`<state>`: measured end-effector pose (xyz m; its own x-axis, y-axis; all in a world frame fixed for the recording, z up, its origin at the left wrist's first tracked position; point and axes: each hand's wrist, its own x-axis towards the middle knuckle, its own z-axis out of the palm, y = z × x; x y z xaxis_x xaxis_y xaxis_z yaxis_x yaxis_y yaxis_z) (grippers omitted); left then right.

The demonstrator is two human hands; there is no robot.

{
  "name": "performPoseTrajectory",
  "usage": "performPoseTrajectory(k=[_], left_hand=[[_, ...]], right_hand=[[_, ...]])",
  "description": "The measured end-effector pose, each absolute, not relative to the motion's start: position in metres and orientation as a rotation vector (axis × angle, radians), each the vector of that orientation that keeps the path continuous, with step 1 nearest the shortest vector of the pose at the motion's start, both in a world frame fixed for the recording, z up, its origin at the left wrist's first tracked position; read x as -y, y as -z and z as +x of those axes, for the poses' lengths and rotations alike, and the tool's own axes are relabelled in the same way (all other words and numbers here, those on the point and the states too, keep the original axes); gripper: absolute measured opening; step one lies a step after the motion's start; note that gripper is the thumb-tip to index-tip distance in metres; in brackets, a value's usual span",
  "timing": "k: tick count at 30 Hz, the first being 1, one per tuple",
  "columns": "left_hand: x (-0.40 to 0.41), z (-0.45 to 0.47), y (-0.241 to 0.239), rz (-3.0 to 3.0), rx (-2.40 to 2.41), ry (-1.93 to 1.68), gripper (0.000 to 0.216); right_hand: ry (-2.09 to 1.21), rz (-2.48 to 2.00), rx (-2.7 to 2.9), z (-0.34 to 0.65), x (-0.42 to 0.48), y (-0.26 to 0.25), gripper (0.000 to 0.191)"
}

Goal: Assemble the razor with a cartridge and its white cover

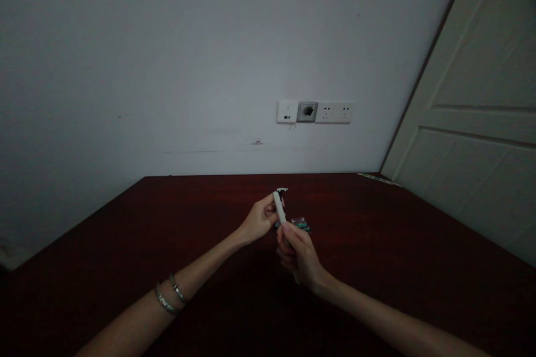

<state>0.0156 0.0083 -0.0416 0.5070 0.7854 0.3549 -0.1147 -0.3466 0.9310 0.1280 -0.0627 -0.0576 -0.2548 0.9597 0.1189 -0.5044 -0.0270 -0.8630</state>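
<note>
Both hands are closed on a slim white stick-shaped thing (279, 207), held tilted above the dark red table. At its upper end shows a small dark piece with a pale crossbar (282, 189), razor-like in outline; its exact kind is too small to tell. My left hand (259, 220) grips it from the left side with bent fingers. My right hand (299, 251) pinches the lower end between thumb and fingers, the other fingers curled beneath. Just behind my right hand is a small clear and green case (300, 224), partly hidden by the fingers.
The dark red table (188, 201) reaches back to a white wall (209, 67). On the wall are switch and socket plates (334, 112). A pale panelled door (473, 122) stands at the right, with a thin light strip (379, 179) near the table's back right corner.
</note>
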Motion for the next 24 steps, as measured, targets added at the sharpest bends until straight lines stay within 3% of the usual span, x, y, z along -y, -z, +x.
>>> performPoseTrajectory(k=[24], left_hand=[[-0.0063,0.0143,0.0368,1.712,-0.579,-1.045,0.022]], right_hand=[[-1.466,-0.670,1.022,0.1246,0.0644,0.0502,0.040]])
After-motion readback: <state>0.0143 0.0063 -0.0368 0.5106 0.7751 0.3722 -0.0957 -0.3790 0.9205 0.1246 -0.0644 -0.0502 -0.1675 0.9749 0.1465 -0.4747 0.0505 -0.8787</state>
